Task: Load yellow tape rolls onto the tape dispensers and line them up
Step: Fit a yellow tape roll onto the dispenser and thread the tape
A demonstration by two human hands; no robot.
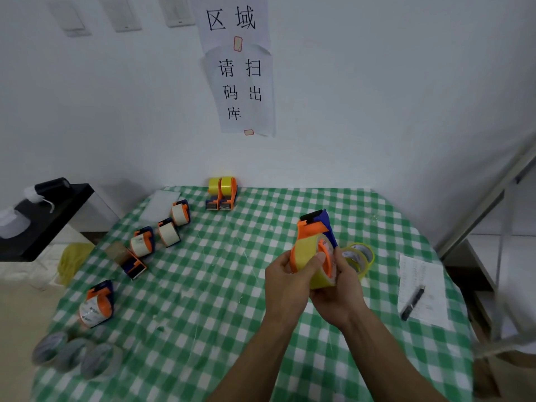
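Both hands are raised above the green-and-white checked tablecloth, right of centre, working on one blue-and-orange tape dispenser. A yellow tape roll sits on the dispenser's orange hub. The left hand grips the roll from the near left side, fingers closed around its outer face and the thumb pressed against the orange hub. The right hand supports the roll and dispenser from below and from the right, fingers curled closed against the roll's side. The dispenser's black-tipped head points up and away from the person. Just behind the right hand, two loose yellow rolls lie on the cloth, touching each other. At the far edge of the table, against the wall, two loaded dispensers with yellow rolls stand side by side, touching. Along the left side, a diagonal line of dispensers with pale rolls runs toward the near edge; one dispenser in that line carries only a brown core. Three clear rolls lie at the near left corner. At the right edge, a black pen rests on a sheet of paper. Paper signs with Chinese characters hang on the wall.
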